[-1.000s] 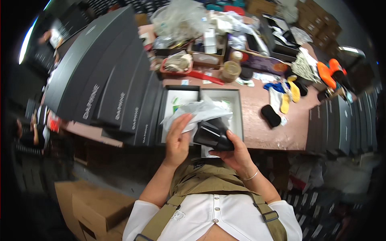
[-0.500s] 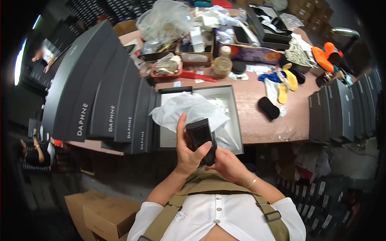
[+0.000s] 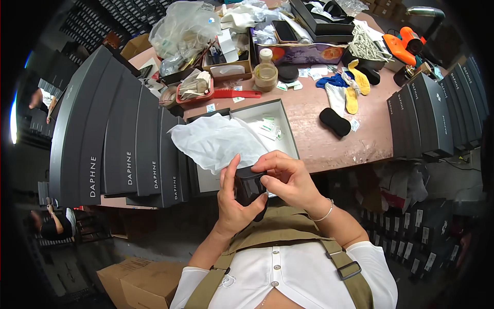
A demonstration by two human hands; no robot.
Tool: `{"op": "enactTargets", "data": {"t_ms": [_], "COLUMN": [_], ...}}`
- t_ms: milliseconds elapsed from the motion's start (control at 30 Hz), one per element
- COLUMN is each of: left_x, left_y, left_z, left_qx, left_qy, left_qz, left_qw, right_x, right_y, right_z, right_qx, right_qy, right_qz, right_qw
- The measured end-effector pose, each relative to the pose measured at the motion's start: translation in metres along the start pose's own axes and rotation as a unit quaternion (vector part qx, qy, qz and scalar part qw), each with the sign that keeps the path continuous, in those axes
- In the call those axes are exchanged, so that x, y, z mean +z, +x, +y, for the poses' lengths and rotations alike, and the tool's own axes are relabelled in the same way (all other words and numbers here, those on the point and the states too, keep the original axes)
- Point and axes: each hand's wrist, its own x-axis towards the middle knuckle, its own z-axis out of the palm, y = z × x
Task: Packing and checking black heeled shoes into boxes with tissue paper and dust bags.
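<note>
A glossy black shoe (image 3: pixel 249 186) is held up in front of my chest, at the near edge of an open shoe box (image 3: pixel 284 119). My left hand (image 3: pixel 232 202) wraps around it from the left, thumb across its near side. My right hand (image 3: pixel 289 181) has bent fingers on its top and right edge, thumb and forefinger close together. Most of the shoe's lower part is hidden by my hands. Crumpled white tissue paper (image 3: pixel 216 140) lies in the box just beyond, beside small white and green packets (image 3: pixel 268 127).
Dark grey shoe boxes stand in a row (image 3: pixel 119 134) at the left and another row (image 3: pixel 419 116) at the right. A black oval pad (image 3: pixel 335 122), gloves (image 3: pixel 351 92), a red-handled brush (image 3: pixel 234 93) and a glue bottle (image 3: pixel 266 72) lie farther back. Cardboard cartons (image 3: pixel 146 283) sit low left.
My right hand has moved up from the shoe's lower end to its top. The shoe is turned more upright, and the view has shifted, so the bench's things sit farther left.
</note>
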Motion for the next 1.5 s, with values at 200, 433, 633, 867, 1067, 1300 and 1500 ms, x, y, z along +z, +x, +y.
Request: {"op": "enactTargets", "data": {"t_ms": [200, 433, 633, 867, 1067, 1300, 1500], "left_x": [0.001, 0.0, 0.0, 0.002, 0.0, -0.002, -0.009], "left_y": [-0.002, -0.005, -0.003, -0.004, -0.005, -0.005, 0.012], "left_z": [0.0, -0.003, -0.003, -0.004, -0.007, -0.005, 0.001], "left_qx": [0.066, 0.025, 0.05, 0.051, 0.036, 0.029, -0.009], "left_qy": [0.092, 0.057, 0.083, 0.073, 0.066, 0.077, 0.005], "left_qz": [0.003, -0.005, -0.004, 0.002, 0.003, 0.004, 0.013], "left_qw": [0.994, 0.998, 0.995, 0.996, 0.997, 0.997, 1.0], "right_x": [-0.001, 0.002, 0.001, 0.004, 0.004, 0.005, -0.027], "right_y": [-0.003, -0.003, -0.003, -0.003, -0.002, -0.001, 0.006], "right_z": [0.005, 0.005, 0.005, 0.001, 0.003, 0.008, 0.011], "right_qx": [0.009, -0.011, -0.011, -0.015, -0.03, -0.04, -0.003], "right_qy": [0.003, -0.005, -0.025, -0.042, -0.063, -0.094, -0.02], "right_qz": [0.003, 0.038, 0.034, 0.036, 0.043, 0.034, 0.088], "right_qw": [1.0, 0.999, 0.999, 0.998, 0.997, 0.994, 0.996]}}
